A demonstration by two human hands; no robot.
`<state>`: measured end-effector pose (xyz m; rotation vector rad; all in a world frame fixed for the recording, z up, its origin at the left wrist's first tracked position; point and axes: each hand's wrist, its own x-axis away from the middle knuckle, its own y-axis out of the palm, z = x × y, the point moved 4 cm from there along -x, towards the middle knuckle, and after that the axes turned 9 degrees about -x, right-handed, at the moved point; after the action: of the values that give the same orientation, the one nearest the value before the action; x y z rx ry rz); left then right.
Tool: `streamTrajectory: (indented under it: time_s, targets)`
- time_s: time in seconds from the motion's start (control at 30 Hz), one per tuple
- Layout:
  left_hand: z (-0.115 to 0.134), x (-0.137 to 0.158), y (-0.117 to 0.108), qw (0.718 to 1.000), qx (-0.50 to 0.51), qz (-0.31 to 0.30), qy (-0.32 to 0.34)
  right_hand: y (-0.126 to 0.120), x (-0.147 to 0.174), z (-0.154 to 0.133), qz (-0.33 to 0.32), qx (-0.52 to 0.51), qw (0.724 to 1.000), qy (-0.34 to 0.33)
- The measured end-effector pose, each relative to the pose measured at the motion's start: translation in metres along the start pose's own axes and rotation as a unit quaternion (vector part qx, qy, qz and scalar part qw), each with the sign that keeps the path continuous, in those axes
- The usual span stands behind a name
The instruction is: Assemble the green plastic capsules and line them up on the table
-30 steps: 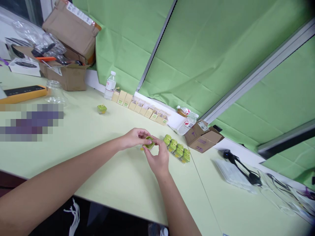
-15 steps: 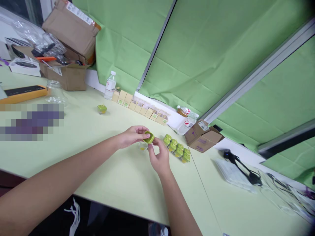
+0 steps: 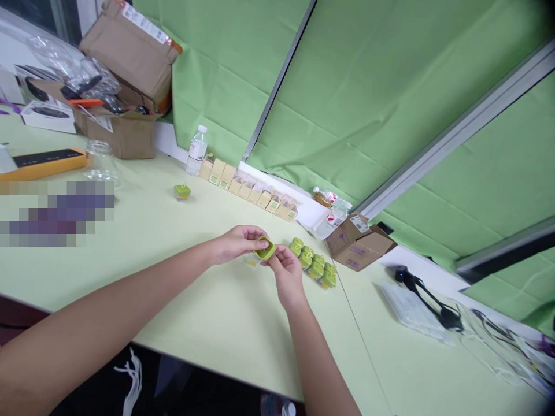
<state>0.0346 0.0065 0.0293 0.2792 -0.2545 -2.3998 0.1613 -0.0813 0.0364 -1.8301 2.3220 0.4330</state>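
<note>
Between my two hands a small green lid point(image 3: 267, 248) is held tilted, its hollow underside facing me. My left hand point(image 3: 238, 244) pinches it, thumb on the inside. My right hand point(image 3: 286, 271) has thumb and fingers closed at the lid's right edge. Just below the lid, partly hidden, a small clear container point(image 3: 251, 262) with something yellow in it stands on the table. To the right of my right hand is a group of several small green-lidded containers point(image 3: 315, 264). A single green-lidded container point(image 3: 182, 191) stands farther off at the left.
A row of small tan cartons point(image 3: 247, 188) lines the back edge beside a water bottle point(image 3: 196, 150). Cardboard boxes point(image 3: 117, 136) and a glass jar point(image 3: 99, 162) stand at the left. Another cardboard box point(image 3: 358, 242), a black headset point(image 3: 429, 297) and cables lie right.
My right thumb and fingers have closed in at the lid's edge, where they were apart before. The lid has shifted slightly right and down in view. The containers on the table stay put.
</note>
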Motion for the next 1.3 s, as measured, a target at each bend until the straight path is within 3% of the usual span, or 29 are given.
streamTrajectory:
  time_s: [0.37, 0.53, 0.67, 1.03, 1.2, 1.3]
  targets:
    - [0.001, 0.004, 0.008, 0.999, 0.021, -0.001, -0.032, -0.002, 0.0, -0.003, 0.079, 0.086, 0.989, -0.086]
    - [0.002, 0.003, 0.008, 1.0, 0.001, -0.006, -0.015, -0.004, 0.004, -0.009, 0.085, 0.236, 0.954, -0.16]
    - [0.003, 0.002, 0.007, 1.0, -0.004, 0.014, 0.001, -0.003, 0.004, -0.013, 0.069, 0.291, 0.935, -0.189]
    - [0.003, 0.001, 0.006, 0.999, -0.039, 0.034, 0.013, -0.004, 0.004, -0.012, 0.068, 0.32, 0.929, -0.172]
    - [0.012, 0.007, 0.01, 0.999, 0.01, -0.032, 0.031, -0.01, 0.0, -0.009, 0.071, 0.269, 0.948, -0.152]
    - [0.013, 0.009, 0.015, 0.996, -0.054, -0.058, 0.047, -0.012, -0.001, -0.008, 0.069, 0.248, 0.955, -0.145]
